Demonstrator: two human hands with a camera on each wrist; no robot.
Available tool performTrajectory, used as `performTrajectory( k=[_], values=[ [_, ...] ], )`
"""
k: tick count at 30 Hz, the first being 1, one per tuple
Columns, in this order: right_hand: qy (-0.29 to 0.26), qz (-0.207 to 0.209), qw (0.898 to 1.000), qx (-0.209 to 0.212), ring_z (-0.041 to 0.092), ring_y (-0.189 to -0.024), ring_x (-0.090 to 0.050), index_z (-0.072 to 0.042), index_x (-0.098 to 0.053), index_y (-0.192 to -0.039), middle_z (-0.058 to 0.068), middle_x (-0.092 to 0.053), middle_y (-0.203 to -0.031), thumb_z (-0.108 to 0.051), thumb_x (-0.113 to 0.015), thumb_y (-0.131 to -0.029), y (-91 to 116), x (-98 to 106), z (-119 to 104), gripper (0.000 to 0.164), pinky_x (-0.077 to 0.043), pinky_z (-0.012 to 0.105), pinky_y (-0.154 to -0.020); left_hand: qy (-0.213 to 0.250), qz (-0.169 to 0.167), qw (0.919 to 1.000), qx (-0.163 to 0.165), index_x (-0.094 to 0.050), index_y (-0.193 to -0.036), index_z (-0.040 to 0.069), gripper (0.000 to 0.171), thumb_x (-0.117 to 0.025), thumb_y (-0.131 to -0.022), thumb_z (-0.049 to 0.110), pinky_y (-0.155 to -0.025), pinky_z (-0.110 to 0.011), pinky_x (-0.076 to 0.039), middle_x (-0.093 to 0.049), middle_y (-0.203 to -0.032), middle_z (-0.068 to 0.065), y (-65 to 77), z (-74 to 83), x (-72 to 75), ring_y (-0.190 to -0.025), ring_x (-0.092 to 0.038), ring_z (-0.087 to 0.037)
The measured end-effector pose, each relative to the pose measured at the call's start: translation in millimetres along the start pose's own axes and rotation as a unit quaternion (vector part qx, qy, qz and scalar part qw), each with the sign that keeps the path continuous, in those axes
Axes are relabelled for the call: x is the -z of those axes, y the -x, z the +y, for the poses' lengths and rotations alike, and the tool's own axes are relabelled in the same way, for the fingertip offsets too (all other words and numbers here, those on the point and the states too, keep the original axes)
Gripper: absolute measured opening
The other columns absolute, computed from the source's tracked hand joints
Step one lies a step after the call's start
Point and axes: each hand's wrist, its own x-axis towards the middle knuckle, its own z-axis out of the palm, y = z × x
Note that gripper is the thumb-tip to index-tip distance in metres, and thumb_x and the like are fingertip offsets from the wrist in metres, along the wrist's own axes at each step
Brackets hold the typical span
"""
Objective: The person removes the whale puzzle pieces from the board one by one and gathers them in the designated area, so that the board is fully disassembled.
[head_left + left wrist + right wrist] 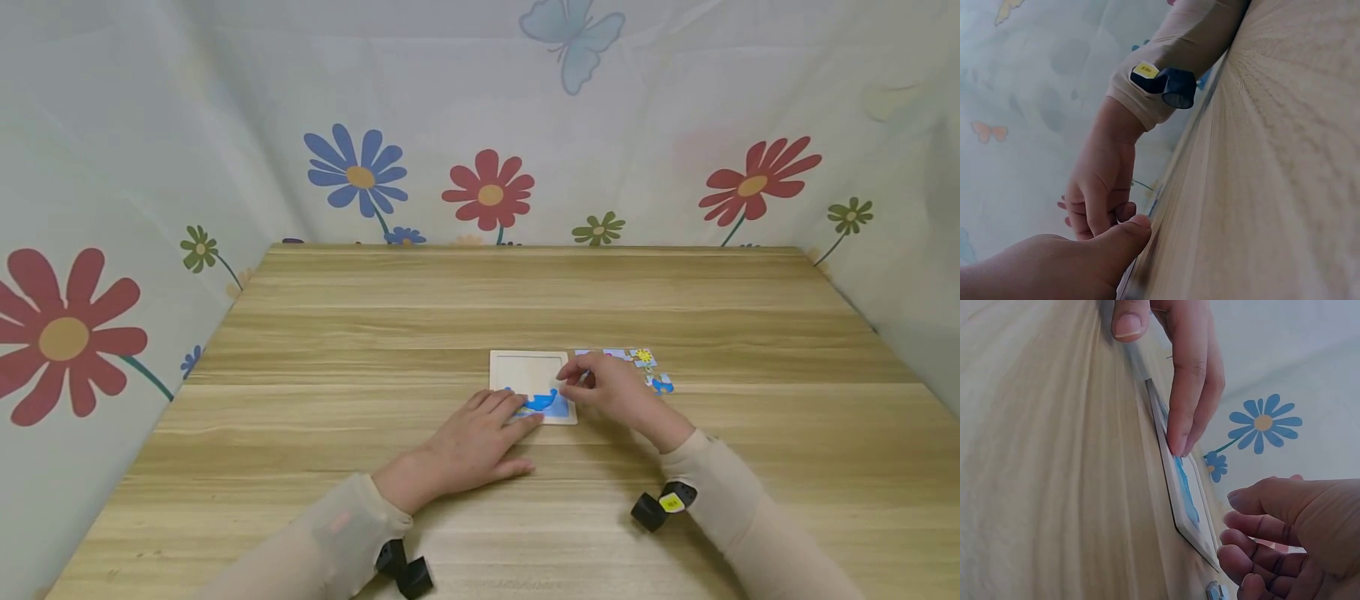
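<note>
Left hand (478, 437) flat, right hand (619, 392) half-curled.

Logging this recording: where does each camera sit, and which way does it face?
Head: worn on the head, facing forward and down at the puzzle tray; left hand, right hand and both forearms show.
Left wrist: on that wrist, looking past the left thumb along the table; right hand and forearm show beyond.
Right wrist: on that wrist, looking across right fingers to left fingers on the tray.
Head and right wrist share the tray and both hands.

Floral cloth (420, 75) hangs behind a wood-grain table (360, 333).
</note>
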Motion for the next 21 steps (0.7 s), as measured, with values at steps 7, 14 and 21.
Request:
performTrajectory(
  k=[7, 14, 21],
  values=[
    [-0.002, -0.009, 1.0, -0.001, 0.01, -0.071, -0.056, -0.003, -0.07, -0.096, 0.006, -0.067, -0.083, -0.01, -0.067, -0.087, -0.1, -8.0, 0.6, 0.012, -0.046, 0.024, -0.067, 0.014, -0.008, 0.9999, 0.005, -0.05, -0.14, 0.019, 0.061, -0.048, -0.093, 0.059, -0.111, -0.043, -0.036, -0.052, -0.14, -0.009, 0.0, 0.3, -1.4, -0.132, -0.046, -0.028],
    [0.011, 0.004, 1.0, 0.016, 0.009, -0.07, -0.053, -0.004, -0.07, -0.091, 0.005, -0.065, -0.081, -0.007, -0.067, -0.085, 0.2, -12.4, -1.8, 0.007, -0.044, 0.023, -0.066, 0.022, -0.004, 0.9997, 0.007, -0.051, -0.14, 0.019, 0.061, -0.049, -0.092, 0.059, -0.11, -0.043, -0.037, -0.052, -0.14, -0.008, 0.0, 0.3, -1.3, -0.132, -0.046, -0.028],
    [0.017, 0.005, 1.0, 0.018, 0.009, -0.07, -0.05, -0.005, -0.069, -0.091, 0.005, -0.063, -0.081, -0.007, -0.067, -0.085, 1.0, -13.6, -2.1, 0.006, -0.042, 0.022, -0.065, 0.023, -0.005, 0.9997, 0.011, -0.051, -0.139, 0.019, 0.061, -0.05, -0.092, 0.059, -0.11, -0.043, -0.037, -0.051, -0.14, -0.008, 0.1, 1.5, -0.3, -0.132, -0.046, -0.027]
  ],
)
